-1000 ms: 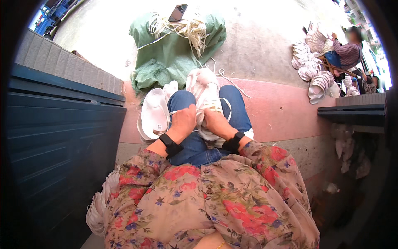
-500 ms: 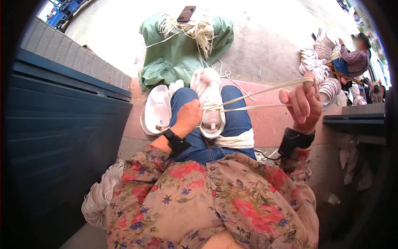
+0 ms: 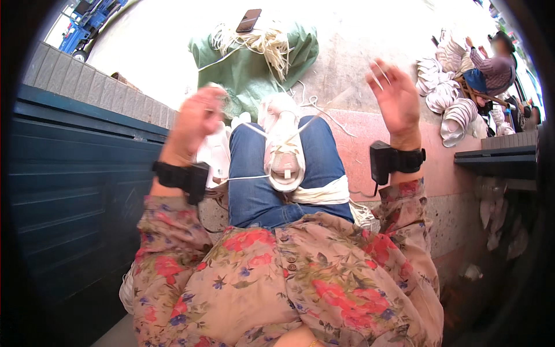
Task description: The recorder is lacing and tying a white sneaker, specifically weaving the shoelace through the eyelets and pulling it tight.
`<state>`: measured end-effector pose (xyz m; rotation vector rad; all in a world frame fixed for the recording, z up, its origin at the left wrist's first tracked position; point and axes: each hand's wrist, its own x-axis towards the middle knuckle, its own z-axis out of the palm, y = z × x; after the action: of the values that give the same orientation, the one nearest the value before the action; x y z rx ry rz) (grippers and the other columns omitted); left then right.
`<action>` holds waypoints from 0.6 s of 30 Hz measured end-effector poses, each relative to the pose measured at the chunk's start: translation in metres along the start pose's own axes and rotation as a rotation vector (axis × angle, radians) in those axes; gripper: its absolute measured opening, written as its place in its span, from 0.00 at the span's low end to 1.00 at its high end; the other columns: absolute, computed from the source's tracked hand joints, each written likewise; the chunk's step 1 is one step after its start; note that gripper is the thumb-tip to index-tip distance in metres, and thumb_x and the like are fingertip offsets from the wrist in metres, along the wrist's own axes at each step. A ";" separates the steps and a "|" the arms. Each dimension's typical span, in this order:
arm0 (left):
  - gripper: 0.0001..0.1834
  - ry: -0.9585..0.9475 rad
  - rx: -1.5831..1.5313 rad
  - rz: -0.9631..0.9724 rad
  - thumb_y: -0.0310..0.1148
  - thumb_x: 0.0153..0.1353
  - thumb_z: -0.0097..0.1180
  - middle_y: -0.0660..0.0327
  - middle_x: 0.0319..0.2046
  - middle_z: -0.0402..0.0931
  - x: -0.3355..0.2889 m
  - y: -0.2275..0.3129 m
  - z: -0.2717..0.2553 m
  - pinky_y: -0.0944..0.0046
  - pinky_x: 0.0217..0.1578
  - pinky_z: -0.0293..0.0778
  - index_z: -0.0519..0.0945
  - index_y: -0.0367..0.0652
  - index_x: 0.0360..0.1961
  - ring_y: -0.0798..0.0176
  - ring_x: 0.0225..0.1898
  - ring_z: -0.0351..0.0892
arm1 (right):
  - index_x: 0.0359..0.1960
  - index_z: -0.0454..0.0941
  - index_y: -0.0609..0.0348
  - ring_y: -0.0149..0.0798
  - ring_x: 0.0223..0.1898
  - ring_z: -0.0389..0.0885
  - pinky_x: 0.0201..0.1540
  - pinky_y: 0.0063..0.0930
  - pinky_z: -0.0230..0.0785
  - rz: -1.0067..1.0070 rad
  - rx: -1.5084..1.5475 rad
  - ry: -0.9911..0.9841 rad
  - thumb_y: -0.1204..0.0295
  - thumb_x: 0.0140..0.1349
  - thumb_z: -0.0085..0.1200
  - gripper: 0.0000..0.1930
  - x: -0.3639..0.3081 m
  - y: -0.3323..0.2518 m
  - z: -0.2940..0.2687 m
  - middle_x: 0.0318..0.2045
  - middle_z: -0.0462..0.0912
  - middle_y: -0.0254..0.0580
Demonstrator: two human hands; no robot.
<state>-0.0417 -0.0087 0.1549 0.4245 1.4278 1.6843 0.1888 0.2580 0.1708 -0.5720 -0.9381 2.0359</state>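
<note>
A white sneaker (image 3: 285,159) lies between my thighs with its heel toward me, pale shoelaces threaded through its front. Up and to the left of it, my left hand (image 3: 199,118) is smeared by motion, fingers curled together. One lace end runs from the shoe toward that hand. Raised at the right, my right hand (image 3: 396,101) has a cream shoelace (image 3: 324,107) drawn out from the shoe toward it, and pale strands cross its bent fingers. A second white sneaker (image 3: 214,153) sits left of my knee, partly behind my left forearm.
Ahead is a green sack (image 3: 248,72) with a bundle of laces (image 3: 272,49) and a phone (image 3: 248,21) on top. More laces (image 3: 324,192) lie over my right thigh. A dark blue panel (image 3: 69,202) stands at left. Far right, a person (image 3: 491,69) sits by stacked white shoe parts (image 3: 442,87).
My hands have moved apart and upward, the left away from the shoe to the upper left. The lace loop stretched to my right hand has opened into separate strands.
</note>
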 end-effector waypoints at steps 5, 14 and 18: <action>0.09 0.337 0.089 -0.001 0.32 0.61 0.43 0.70 0.17 0.61 0.005 -0.006 -0.080 0.80 0.10 0.55 0.71 0.37 0.38 0.78 0.13 0.58 | 0.21 0.67 0.54 0.33 0.23 0.68 0.28 0.27 0.65 0.249 0.213 0.039 0.69 0.56 0.42 0.07 -0.005 0.041 -0.085 0.21 0.70 0.36; 0.11 -0.084 0.783 -0.308 0.32 0.54 0.51 0.59 0.16 0.72 -0.028 -0.129 0.014 0.71 0.11 0.66 0.76 0.35 0.35 0.68 0.10 0.71 | 0.40 0.72 0.60 0.45 0.28 0.76 0.31 0.33 0.67 0.311 -1.265 -0.639 0.76 0.53 0.43 0.12 -0.099 0.141 -0.063 0.24 0.76 0.50; 0.09 -0.059 0.938 -0.188 0.32 0.53 0.52 0.53 0.16 0.73 -0.032 -0.144 0.019 0.62 0.18 0.70 0.76 0.35 0.29 0.58 0.14 0.74 | 0.37 0.73 0.61 0.51 0.32 0.75 0.34 0.38 0.66 0.223 -1.282 -0.622 0.74 0.53 0.44 0.10 -0.101 0.146 -0.069 0.29 0.77 0.53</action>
<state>0.0457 -0.0258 0.0364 0.7994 2.0803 0.7579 0.2221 0.1460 0.0211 -0.6826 -2.6807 1.5659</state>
